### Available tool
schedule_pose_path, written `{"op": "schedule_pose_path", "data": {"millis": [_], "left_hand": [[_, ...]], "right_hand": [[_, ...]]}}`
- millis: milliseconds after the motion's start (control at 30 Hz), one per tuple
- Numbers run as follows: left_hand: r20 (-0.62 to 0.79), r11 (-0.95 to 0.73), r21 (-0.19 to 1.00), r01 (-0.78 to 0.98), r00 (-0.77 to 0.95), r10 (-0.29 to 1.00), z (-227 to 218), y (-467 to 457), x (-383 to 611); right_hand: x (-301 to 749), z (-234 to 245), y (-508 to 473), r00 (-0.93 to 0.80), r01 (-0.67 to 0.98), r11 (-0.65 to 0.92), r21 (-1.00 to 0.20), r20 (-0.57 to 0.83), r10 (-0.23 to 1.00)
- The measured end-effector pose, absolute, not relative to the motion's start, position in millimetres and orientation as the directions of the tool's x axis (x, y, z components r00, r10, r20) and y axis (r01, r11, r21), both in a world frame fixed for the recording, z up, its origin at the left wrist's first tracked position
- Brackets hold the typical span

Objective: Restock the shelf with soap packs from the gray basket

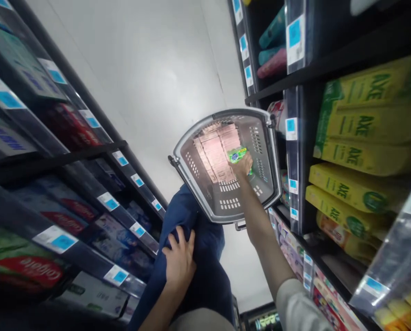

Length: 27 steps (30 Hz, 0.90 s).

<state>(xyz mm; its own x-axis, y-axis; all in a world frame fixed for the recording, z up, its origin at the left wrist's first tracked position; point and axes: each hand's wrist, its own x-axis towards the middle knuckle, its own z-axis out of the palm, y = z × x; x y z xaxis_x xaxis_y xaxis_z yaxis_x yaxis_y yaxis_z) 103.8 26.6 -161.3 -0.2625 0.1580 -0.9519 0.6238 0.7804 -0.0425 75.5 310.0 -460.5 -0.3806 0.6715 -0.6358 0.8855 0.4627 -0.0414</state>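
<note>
My right hand (242, 166) reaches down into a grey shopping basket (188, 142) on the floor, fingers closed on a small green soap packet (237, 155). Pink packs (216, 148) lie on the basket's bottom beneath it. My left hand (179, 258) rests flat on my knee in dark blue trousers (205, 257), fingers spread, holding nothing.
I crouch in a narrow shop aisle with a pale floor (150, 69). Shelves on the right hold yellow AXE packs (370, 119) and rolled items (272, 46). Shelves on the left carry toothpaste boxes (29, 269) behind blue price tags (55, 239).
</note>
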Motion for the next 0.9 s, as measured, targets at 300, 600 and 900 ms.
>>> {"op": "schedule_pose_path", "data": {"millis": [300,600,900], "left_hand": [[-0.959,0.884,0.063,0.463,-0.218,0.182,-175.7,7.2,120.4],[-0.948,0.788,-0.014,0.616,-0.259,0.186,-165.1,25.4,113.3],[-0.951,0.821,0.019,0.57,-0.244,0.191,-144.8,9.0,141.0]], "right_hand": [[77.1,-505.9,310.6,-0.513,0.817,0.576,-0.021,-0.483,0.71],[70.9,-498.4,307.8,-0.499,0.801,0.599,-0.01,-0.564,0.658],[122.6,-287.1,230.6,-0.423,0.905,0.229,-0.358,-0.701,0.574]]}}
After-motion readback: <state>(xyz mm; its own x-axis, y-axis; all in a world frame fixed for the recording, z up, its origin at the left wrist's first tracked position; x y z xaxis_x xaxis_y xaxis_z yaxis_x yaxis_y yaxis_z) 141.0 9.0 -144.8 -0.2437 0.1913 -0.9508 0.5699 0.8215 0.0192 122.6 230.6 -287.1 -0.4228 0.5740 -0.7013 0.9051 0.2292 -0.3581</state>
